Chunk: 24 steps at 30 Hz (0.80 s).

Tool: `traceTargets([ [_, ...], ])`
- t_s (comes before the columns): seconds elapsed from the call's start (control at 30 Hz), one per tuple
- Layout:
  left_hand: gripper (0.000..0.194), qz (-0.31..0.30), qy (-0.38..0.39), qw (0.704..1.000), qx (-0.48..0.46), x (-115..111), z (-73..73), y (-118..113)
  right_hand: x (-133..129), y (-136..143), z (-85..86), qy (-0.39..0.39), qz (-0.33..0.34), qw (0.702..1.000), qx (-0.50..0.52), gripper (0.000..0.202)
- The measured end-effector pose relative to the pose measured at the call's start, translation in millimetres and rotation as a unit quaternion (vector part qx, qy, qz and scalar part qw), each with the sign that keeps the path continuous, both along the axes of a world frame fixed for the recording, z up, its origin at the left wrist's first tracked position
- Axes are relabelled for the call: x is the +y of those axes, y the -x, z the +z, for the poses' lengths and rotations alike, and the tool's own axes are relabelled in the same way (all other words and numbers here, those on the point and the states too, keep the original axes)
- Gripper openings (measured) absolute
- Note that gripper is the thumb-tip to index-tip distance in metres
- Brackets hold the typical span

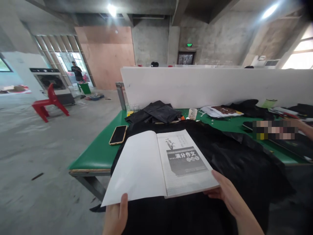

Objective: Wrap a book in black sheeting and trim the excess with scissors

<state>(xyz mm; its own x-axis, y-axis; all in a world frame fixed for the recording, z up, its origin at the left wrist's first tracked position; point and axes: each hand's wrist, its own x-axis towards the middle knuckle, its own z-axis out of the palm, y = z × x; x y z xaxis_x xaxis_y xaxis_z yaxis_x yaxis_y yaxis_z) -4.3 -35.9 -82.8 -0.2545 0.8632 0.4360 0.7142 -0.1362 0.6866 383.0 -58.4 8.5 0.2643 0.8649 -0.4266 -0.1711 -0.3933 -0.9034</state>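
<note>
An open book (186, 182) lies before me, with a blank white left page and a grey printed title page on the right. My left hand (116, 212) grips the lower edge of the white page, thumb on top and fingers hidden beneath. On the other side, my right hand (222, 186) holds the lower right corner, its thumb at the page edge and fingers under the book. Black cloth (212, 147) spreads under the book and over the table edge. A phone (118, 135) with a dark screen rests left of the book.
The green table (95, 156) carries folded black cloth (158, 111), a clear cup (192, 114) and a printed bag (222, 111). Behind stands a white partition (207, 86). Another person's hand (297, 124) is at the right. A red chair (50, 102) stands on the floor at left.
</note>
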Motion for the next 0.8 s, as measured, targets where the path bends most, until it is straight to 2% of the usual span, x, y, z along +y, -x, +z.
traceTargets([
  [0.07,0.060,-0.029,-0.001,0.998,0.056,8.0,4.3,10.3,0.7,1.4,0.1,-0.014,-0.002,0.999,-0.035,0.065],
  [0.2,0.049,-0.111,0.026,0.984,0.138,18.8,17.9,15.4,3.1,3.1,-9.9,-0.084,-0.076,0.994,-0.009,0.057],
  [0.3,0.048,-0.112,0.001,0.980,0.167,21.9,22.8,16.3,4.7,1.5,-16.2,-0.103,-0.117,0.988,-0.003,0.052],
  [0.4,0.052,-0.127,-0.029,0.980,0.149,22.5,30.3,17.8,5.7,-3.2,-17.2,-0.103,-0.135,0.985,-0.012,0.052],
  [0.5,0.051,-0.167,0.006,0.980,0.103,21.6,40.7,18.4,5.4,-14.3,-18.6,-0.108,-0.141,0.984,-0.035,0.053],
  [0.6,0.043,-0.167,0.040,0.984,0.055,19.0,45.2,20.4,3.7,-34.5,-19.3,-0.081,-0.112,0.981,-0.135,0.053],
  [0.63,0.041,-0.147,0.040,0.988,0.040,18.0,45.2,22.1,3.6,-41.9,-17.4,-0.051,-0.096,0.971,-0.211,0.053],
  [0.67,0.039,-0.119,0.036,0.992,0.025,17.3,45.2,24.4,4.1,-48.3,-13.5,-0.023,-0.083,0.948,-0.305,0.055],
  [0.73,0.036,-0.062,0.020,0.998,0.011,17.8,47.3,30.3,9.1,-53.7,0.8,-0.008,-0.087,0.861,-0.502,0.063],
  [0.8,0.034,-0.035,-0.002,0.999,0.028,23.8,55.1,36.3,21.7,-43.2,22.0,-0.084,-0.108,0.771,-0.622,0.070],
])
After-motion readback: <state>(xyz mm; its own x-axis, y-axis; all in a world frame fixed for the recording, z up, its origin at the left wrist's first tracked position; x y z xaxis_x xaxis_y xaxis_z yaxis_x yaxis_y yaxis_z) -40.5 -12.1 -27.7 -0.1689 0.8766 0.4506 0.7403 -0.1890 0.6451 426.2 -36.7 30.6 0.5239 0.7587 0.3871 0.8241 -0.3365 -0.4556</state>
